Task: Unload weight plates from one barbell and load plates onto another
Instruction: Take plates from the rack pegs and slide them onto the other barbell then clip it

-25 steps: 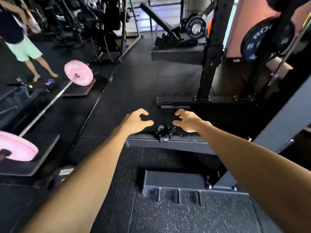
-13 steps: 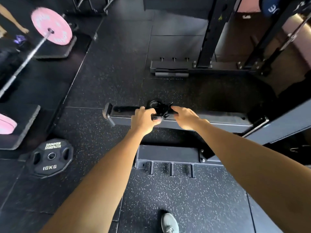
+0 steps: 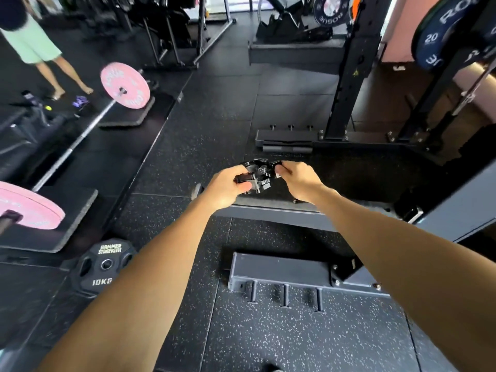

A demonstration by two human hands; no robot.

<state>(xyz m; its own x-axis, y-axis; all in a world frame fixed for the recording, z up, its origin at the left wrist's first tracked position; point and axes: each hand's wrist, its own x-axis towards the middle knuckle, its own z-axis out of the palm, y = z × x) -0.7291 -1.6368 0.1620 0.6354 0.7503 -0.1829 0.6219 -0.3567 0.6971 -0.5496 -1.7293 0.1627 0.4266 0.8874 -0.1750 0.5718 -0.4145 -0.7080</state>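
Note:
Both hands hold a black barbell collar clamp [image 3: 259, 175] above the grey floor beam of the rack [image 3: 271, 212]. My left hand [image 3: 228, 187] grips its left lever and my right hand [image 3: 298, 179] pinches its right lever. At the left a barbell [image 3: 80, 138] lies on black pads with a pink plate [image 3: 124, 84] on its far end and another pink plate [image 3: 29, 206] on its near end. A black 10 kg Hammer Strength plate [image 3: 103, 267] lies flat on the floor by my left forearm.
A black rack upright [image 3: 351, 68] stands ahead on the right, with dark 20 kg Rogue plates [image 3: 440, 33] stored at the top right. A grey foot with pegs [image 3: 279, 275] lies below my arms. A person in green shorts [image 3: 35, 47] stands at the far left.
My hands reached the collar on the floor beam, closed on it and lifted it. The view dipped down, then rose again.

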